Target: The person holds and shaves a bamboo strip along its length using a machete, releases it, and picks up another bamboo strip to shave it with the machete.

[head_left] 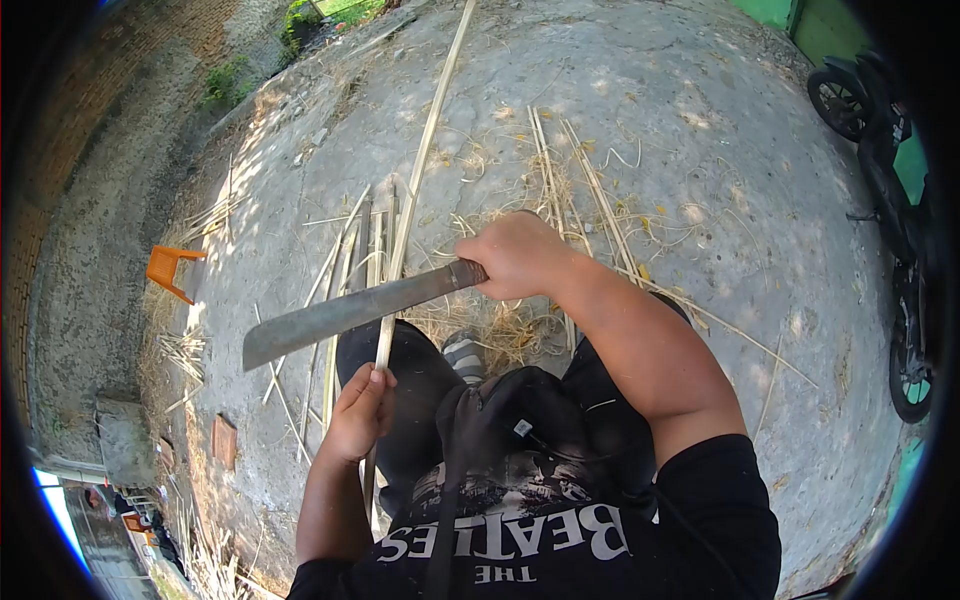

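Note:
My right hand [518, 254] is wrapped round the dark handle of a machete [350, 322], whose broad grey blade points left. The blade lies across a long pale bamboo strip [425, 150]; whether the two touch I cannot tell. My left hand [362, 410] pinches the near end of that strip between thumb and fingers, beside my left knee. From there the strip runs far forward over the concrete. Below the blade and between my feet lie curled bamboo shavings [510, 335].
More bamboo strips [340, 265] lie on the left, others [597, 190] ahead on the right. A small orange stool [173, 272] stands by the left wall. Along the right side is a black motorcycle [890, 200]. A brick-coloured block [224, 441] rests at lower left.

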